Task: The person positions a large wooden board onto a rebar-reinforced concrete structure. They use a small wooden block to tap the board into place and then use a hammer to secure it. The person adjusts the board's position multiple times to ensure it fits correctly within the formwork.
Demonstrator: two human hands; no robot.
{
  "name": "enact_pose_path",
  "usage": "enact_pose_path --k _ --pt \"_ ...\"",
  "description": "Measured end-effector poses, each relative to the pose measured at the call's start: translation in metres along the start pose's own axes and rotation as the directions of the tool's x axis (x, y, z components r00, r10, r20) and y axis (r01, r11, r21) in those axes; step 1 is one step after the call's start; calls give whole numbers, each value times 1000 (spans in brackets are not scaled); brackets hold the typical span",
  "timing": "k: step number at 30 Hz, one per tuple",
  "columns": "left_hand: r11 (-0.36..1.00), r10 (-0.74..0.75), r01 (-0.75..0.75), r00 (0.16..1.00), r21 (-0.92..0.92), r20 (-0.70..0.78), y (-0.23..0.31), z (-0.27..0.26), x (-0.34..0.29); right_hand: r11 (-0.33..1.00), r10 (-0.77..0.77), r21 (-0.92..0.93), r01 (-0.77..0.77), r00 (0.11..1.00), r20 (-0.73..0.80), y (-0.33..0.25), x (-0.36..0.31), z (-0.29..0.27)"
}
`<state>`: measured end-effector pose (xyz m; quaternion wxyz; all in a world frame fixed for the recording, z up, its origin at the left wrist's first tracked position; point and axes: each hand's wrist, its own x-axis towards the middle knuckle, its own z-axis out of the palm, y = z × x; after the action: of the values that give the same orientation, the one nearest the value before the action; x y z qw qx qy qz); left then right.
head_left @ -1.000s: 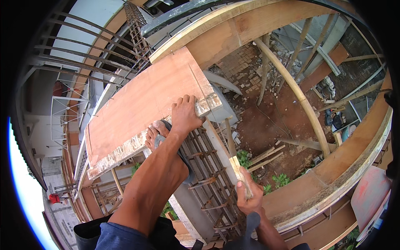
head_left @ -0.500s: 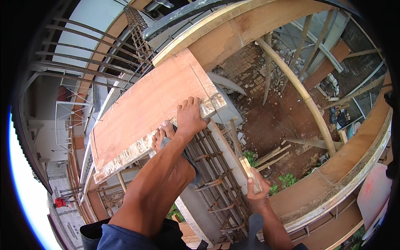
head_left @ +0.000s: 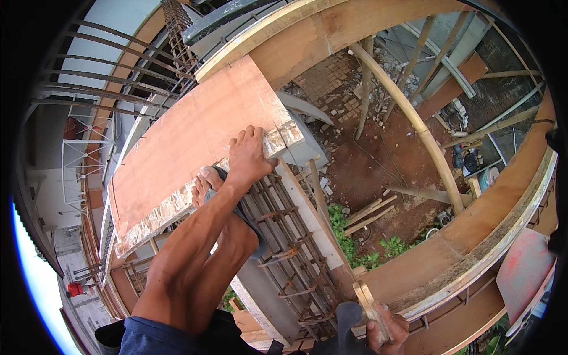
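My left hand (head_left: 248, 155) rests on the edge of a reddish plywood panel (head_left: 195, 130), fingers lying on its top face and thumb out to the side. The panel's near edge is crusted with pale cement. Beside that hand, my foot (head_left: 205, 182) in a dark sandal presses near the same edge. At the lower right, my right hand (head_left: 387, 328) is closed round a short, pale wooden piece (head_left: 368, 299), which points up and away. Between the hands runs a rusty rebar cage (head_left: 290, 251) inside a board-sided form; a dark rounded object (head_left: 348, 319) partly covers its near end.
A curved plywood form (head_left: 473, 236) sweeps round the right side above a dirt floor (head_left: 373, 171) far below. A bent bamboo pole (head_left: 420, 124) crosses that opening. Rebar rods (head_left: 112, 80) jut out at the upper left. A reddish board (head_left: 523, 263) stands at the right.
My right hand has come down and nearer to me with the wooden piece. My left hand stays on the panel edge. The whole view has shifted slightly.
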<state>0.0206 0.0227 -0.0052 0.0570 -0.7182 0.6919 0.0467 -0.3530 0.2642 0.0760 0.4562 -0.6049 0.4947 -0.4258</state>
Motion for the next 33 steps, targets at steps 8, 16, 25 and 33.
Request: enact_pose_path --k 8,16,25,33 --pt "1000 -8 9 999 19 -42 0 -3 -4 978 -145 130 161 982 -122 81 52 118" --pt "1000 -14 12 996 -18 -92 2 -6 -3 961 258 42 -272 945 199 16 88 50" --pt "998 -33 25 990 -57 -136 1 0 -3 953 268 134 -270 963 32 105 50 102" --pt "996 18 -31 985 -78 -173 -2 3 0 935 317 163 -314 948 6 56 18 75"
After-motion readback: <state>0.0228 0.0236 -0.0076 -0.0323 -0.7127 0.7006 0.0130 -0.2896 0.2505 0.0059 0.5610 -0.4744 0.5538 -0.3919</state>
